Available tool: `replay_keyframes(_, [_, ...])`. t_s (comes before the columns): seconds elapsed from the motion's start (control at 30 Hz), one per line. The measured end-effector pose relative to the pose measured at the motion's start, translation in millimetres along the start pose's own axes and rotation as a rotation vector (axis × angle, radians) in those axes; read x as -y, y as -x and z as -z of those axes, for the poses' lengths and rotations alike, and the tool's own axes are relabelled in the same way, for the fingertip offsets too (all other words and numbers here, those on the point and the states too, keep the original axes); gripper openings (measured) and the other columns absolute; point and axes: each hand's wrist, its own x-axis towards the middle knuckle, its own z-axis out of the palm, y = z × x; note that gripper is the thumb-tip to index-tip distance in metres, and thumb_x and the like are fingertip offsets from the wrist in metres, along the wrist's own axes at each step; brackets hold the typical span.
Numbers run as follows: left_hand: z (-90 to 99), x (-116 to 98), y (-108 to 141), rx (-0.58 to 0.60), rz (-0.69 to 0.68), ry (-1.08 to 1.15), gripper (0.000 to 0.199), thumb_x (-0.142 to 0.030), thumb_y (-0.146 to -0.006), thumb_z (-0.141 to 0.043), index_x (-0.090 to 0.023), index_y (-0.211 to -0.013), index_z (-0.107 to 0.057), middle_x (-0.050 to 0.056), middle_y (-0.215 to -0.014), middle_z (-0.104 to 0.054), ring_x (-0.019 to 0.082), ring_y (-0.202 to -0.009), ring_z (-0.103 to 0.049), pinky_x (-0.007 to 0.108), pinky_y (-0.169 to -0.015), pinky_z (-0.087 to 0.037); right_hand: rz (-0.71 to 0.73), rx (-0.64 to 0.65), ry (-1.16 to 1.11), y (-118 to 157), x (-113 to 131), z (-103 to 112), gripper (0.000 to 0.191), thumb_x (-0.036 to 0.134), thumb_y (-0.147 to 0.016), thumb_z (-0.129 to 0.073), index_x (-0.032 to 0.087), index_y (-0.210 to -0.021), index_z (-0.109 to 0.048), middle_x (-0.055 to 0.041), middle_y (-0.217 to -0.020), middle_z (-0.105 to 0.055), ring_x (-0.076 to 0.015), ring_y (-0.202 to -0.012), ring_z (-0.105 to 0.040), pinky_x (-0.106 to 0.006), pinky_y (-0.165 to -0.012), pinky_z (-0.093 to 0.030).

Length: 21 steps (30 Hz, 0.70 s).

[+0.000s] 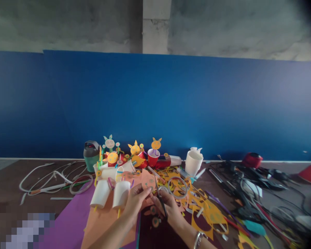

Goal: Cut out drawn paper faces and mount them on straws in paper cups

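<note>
Centrally, the left hand point(137, 200) is pinching a salmon-coloured paper piece point(148, 180), marked with a drawn face, between thumb and fingers. The right hand point(169, 206) is gripping black-handled scissors point(162, 204), its fingers closing around the handles; the blades are pointing upward at the paper's right edge, though whether they are touching it cannot be told. Both hands are hovering above the worktable, the paper lying between them and in front of the crafted figures. Just left of the left hand, two white paper cups point(100, 194) are standing upside down on an orange sheet point(107, 223), which is overlapping a purple sheet point(63, 221). Right of the right hand, yellow paper scraps point(206, 216) are spreading outward, a tape ring point(186, 188) resting on them. Behind, a red cup point(153, 160) is supporting a yellow animal figure point(156, 144), and a blue partition point(155, 100) is rising beyond the table.
</note>
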Motion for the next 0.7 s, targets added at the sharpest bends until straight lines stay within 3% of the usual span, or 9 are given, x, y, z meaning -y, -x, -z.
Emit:
replay_keyframes(0.17, [-2.1,-4.2,2.8,0.063,-0.047,0.018,0.021,-0.031,-0.067,-0.073,-0.014,-0.060,-0.062,-0.001,-0.055,-0.058,0.011,-0.053,-0.053,0.021,-0.052,-0.042,0.029,0.012,-0.016,-0.1,-2.3,0.8,0.045,0.057,-0.061,-0.074,0.016,-0.072,-0.056,0.0069,-0.053,-0.045,-0.0040,-0.038,-0.039,-0.017,-0.039,-0.039])
replay_keyframes(0.33, [-2.5,-5.0,3.9,0.091,-0.032,0.002,0.020,-0.030,-0.067,-0.073,-0.014,-0.061,-0.062,0.001,-0.058,-0.061,0.013,-0.055,-0.056,0.024,-0.055,-0.045,0.051,0.007,-0.004,1.4,4.4,-0.8,0.042,0.053,-0.064,-0.074,0.016,-0.070,-0.056,0.0062,-0.055,-0.047,-0.0035,-0.040,-0.038,-0.014,-0.035,-0.033])
replay_keyframes(0.7, [-1.1,-5.7,3.8,0.060,-0.055,0.040,0.017,-0.028,-0.068,-0.071,-0.015,-0.063,-0.061,-0.002,-0.057,-0.058,0.012,-0.055,-0.053,0.022,-0.055,-0.043,0.017,0.024,-0.003,-0.3,-1.4,2.3,0.041,0.052,-0.067,-0.072,0.015,-0.077,-0.059,0.0077,-0.050,-0.043,-0.0038,-0.038,-0.039,-0.015,-0.036,-0.035])
